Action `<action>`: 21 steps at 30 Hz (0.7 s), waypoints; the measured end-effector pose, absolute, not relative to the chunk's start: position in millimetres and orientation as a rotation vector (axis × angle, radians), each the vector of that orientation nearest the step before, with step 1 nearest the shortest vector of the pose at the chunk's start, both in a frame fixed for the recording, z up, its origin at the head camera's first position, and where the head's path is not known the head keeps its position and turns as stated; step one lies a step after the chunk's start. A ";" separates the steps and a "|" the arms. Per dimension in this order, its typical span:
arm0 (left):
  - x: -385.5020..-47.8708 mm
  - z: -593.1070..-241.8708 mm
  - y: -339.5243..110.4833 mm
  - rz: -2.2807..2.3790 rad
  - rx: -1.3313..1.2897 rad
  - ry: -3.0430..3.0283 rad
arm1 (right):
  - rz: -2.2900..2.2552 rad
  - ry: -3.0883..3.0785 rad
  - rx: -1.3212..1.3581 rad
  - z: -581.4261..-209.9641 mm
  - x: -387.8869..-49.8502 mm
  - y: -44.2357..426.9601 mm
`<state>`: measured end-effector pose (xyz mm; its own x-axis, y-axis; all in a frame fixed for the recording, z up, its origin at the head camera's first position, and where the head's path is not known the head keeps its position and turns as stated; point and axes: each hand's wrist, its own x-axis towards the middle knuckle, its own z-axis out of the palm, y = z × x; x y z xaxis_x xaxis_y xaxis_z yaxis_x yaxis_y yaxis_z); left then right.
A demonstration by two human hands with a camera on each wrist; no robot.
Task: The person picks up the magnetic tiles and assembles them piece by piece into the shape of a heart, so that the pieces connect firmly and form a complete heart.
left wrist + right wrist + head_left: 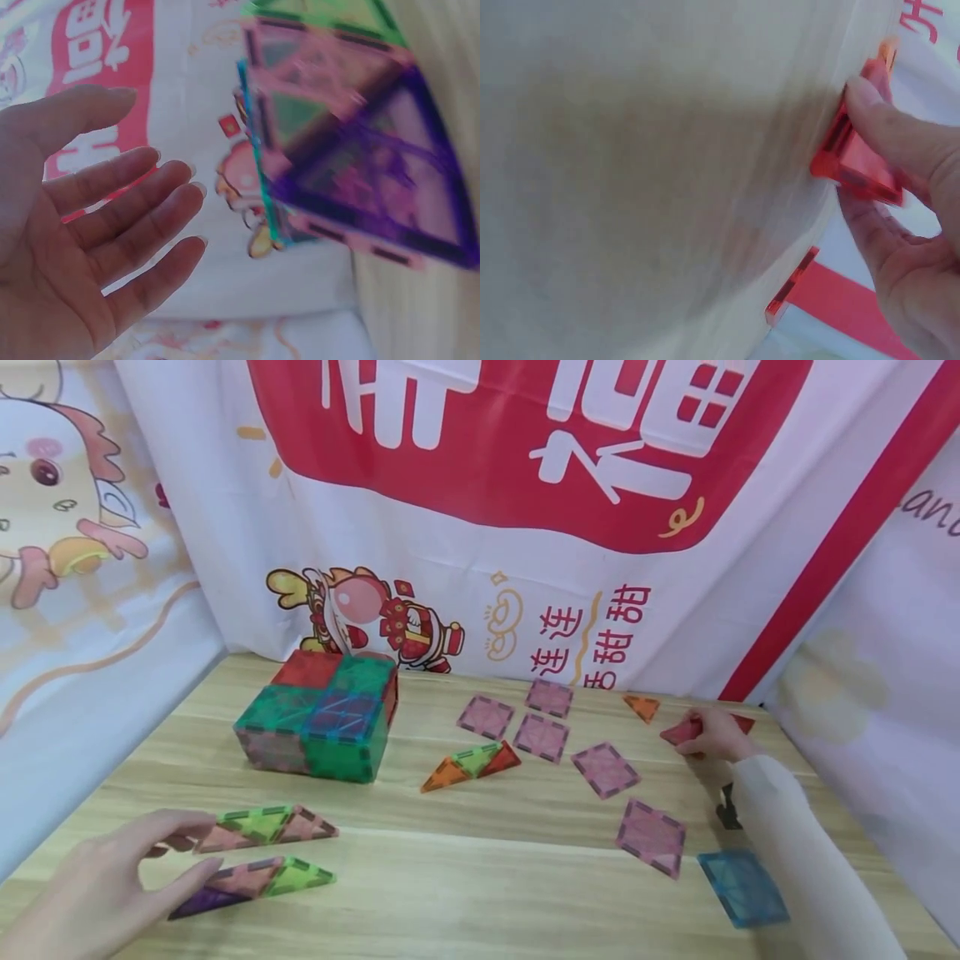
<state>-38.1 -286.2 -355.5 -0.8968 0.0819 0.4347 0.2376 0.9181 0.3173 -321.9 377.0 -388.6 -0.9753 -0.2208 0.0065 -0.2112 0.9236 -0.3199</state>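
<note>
A right hand point(716, 735) pinches a red translucent plastic tile point(677, 732); the left hand point(112, 868) hovers, fingers point(154, 224) parted and empty, beside pink, green and purple plastic triangles point(247, 878).

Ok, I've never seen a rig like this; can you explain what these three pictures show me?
There's no machine here, just a person's two bare hands. The wide picture comes from a camera worn on the head, looking forward and down; the other two come from cameras on the left and right wrists. On the wooden table are a block of coloured see-through tiles, strips of joined triangles, pink tiles and a blue tile. The right hand pinches a red tile. The left hand holds nothing; two strips are close to it.
</note>
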 end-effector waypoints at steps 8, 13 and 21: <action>-52.3 -320.1 -230.5 -0.564 -0.442 -2.570 | -0.558 3.074 -0.471 -386.1 -306.0 353.6; -64.4 -310.2 -192.6 -0.646 -0.527 -2.607 | -0.662 3.007 -0.479 -369.9 -280.6 318.2; -98.4 -326.9 -129.7 -0.871 -0.668 -2.750 | -0.998 2.990 -0.615 -364.0 -229.3 259.8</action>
